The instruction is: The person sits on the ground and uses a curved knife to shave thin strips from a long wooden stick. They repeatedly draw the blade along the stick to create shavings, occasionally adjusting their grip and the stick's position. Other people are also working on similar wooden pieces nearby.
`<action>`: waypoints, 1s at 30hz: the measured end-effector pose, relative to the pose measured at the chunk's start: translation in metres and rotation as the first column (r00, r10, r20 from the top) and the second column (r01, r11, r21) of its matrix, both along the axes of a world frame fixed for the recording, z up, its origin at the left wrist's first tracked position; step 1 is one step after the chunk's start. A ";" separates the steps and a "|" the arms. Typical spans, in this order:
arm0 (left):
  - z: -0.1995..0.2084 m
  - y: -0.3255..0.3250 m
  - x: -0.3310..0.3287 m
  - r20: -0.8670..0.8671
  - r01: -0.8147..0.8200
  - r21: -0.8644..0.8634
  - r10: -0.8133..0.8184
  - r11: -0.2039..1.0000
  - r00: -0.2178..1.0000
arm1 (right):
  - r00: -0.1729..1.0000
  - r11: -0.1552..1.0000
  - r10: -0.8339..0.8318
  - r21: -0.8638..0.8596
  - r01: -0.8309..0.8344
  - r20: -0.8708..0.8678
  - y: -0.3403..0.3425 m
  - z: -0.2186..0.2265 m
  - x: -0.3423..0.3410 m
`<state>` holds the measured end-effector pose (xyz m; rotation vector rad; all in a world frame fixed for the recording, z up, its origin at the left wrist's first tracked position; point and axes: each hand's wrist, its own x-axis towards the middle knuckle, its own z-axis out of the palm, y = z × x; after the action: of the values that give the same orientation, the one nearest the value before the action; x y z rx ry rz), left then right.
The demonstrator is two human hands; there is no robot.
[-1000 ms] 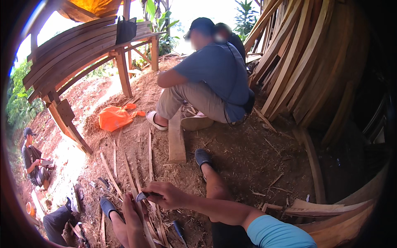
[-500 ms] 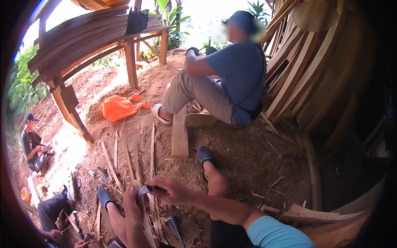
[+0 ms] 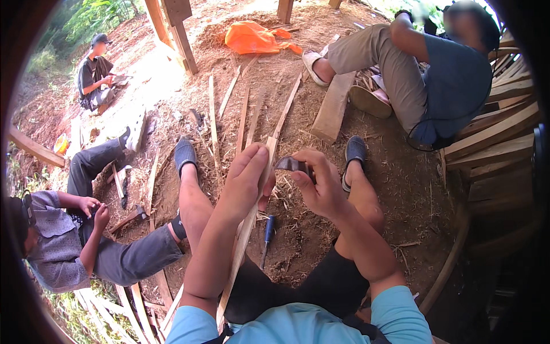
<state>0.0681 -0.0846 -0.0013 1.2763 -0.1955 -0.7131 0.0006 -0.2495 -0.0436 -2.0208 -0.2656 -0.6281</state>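
My left hand (image 3: pixel 245 178) is wrapped round a long, thin wooden strip (image 3: pixel 239 252), which runs from beside my waist up past my fingers. In my right hand (image 3: pixel 322 186) is a small knife with a short, dark, curved blade (image 3: pixel 288 164); my fingers cover most of its handle. The blade is close to the strip's right side, near my left thumb; I cannot tell whether it touches. On the ground below my hands lies a blue-handled tool (image 3: pixel 269 230) with a thin metal shaft.
Several wooden strips (image 3: pixel 213 114) and shavings lie on the dirt. A thick wooden block (image 3: pixel 335 109) lies ahead, near an orange bag (image 3: pixel 258 39). One person sits at left beside a hammer (image 3: pixel 130 219), another at far left, another at right by stacked planks (image 3: pixel 498 132).
The view has tipped down and turned left, showing more of my arms and the person at left. My right hand has turned, and the blade now looks dark instead of shiny.
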 end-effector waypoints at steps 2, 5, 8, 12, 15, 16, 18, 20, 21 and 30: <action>0.004 -0.001 -0.001 -0.015 -0.009 0.023 0.010 1.000 1.000 | 0.999 0.999 0.045 -0.029 -0.044 0.028 0.002 0.000 0.004; 0.007 -0.005 -0.002 -0.081 -0.031 0.040 0.034 0.999 0.996 | 0.998 0.998 0.065 -0.023 -0.064 0.018 0.000 0.001 0.005; 0.001 -0.010 -0.002 -0.049 0.013 0.013 -0.012 1.000 0.999 | 0.996 0.997 0.074 0.015 -0.075 0.042 -0.003 -0.002 0.005; -0.005 -0.009 0.000 -0.042 0.070 -0.045 -0.072 0.997 0.997 | 0.996 0.998 0.037 0.038 -0.040 0.081 0.002 0.001 0.005; -0.008 -0.008 0.000 -0.068 0.045 -0.053 -0.048 0.998 0.996 | 0.998 1.000 -0.014 0.022 0.013 0.055 0.008 0.001 0.004; -0.010 -0.009 0.001 -0.073 0.036 -0.052 -0.039 0.998 0.997 | 0.998 0.999 -0.038 0.014 0.038 0.059 0.009 0.001 0.004; -0.011 -0.011 0.000 -0.082 0.007 -0.052 -0.011 0.999 0.997 | 0.994 0.997 -0.083 0.005 0.083 0.066 0.011 0.001 0.004; -0.009 -0.014 -0.002 -0.089 -0.021 -0.063 0.015 0.998 0.996 | 0.989 0.994 -0.105 -0.006 0.106 0.104 0.012 0.003 0.004; -0.009 -0.014 -0.003 -0.084 -0.030 -0.045 0.026 0.999 0.996 | 0.985 0.992 -0.119 -0.012 0.122 0.123 0.012 0.003 0.005; -0.013 -0.014 -0.013 -0.031 -0.121 0.069 0.123 0.990 0.992 | 1.000 0.999 0.031 0.017 -0.031 0.003 -0.009 0.011 -0.004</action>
<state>0.0547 -0.0981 -0.0145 1.3268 -0.0649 -0.6410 -0.0030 -0.2585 -0.0330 -1.9962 -0.2917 -0.6124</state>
